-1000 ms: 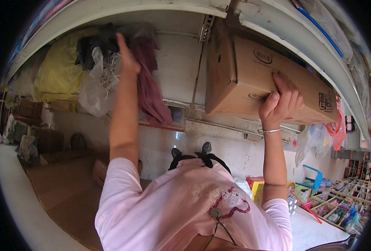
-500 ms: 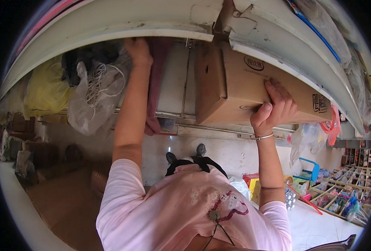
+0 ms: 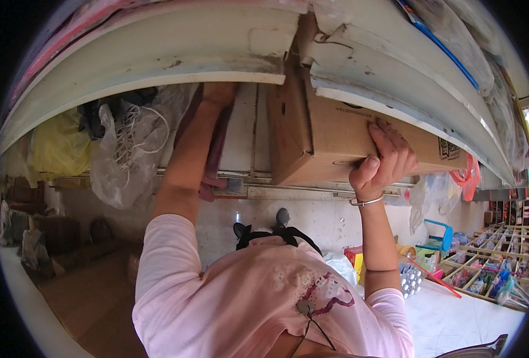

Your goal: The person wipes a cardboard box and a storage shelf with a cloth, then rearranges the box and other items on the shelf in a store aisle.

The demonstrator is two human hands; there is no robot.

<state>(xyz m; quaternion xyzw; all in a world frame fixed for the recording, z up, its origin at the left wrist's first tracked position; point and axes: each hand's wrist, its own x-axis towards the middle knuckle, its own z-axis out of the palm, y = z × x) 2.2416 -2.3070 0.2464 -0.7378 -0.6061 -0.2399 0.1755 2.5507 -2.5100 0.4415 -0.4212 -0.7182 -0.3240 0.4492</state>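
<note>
Maroon cloth (image 3: 215, 146) lies on the left side of the shelving, and our left hand (image 3: 219, 93) reaches in over it. The lip of the left upper shelf (image 3: 157, 56) covers most of the fingers, so we cannot tell whether they grip the cloth. Folds of it show on both sides of our forearm, and its near end hangs by the lower shelf (image 3: 258, 178).

Our right hand (image 3: 386, 156) is laid on a brown box (image 3: 336, 134), fingers slightly bent and partly spread, the thumb set well apart from them; it is not closed round anything. We see the box on the right side of the shelving, tucked partly beneath the right upper shelf (image 3: 395, 89), which hides its far part. One end of the box faces the cloth, with a gap between the two. A thin bracelet (image 3: 367, 202) circles our right wrist.

Left of the cloth we have a clear bag (image 3: 121, 158) with white cords in it, a black bag (image 3: 90, 117) and a yellow bag (image 3: 62, 146). A red bag (image 3: 470, 177) hangs just beside the right end of the box. Below, we see our shoes (image 3: 283, 216) on the pale floor, and to the right a blue stool (image 3: 444, 237) near a divided tray (image 3: 482, 246) full of small goods.
</note>
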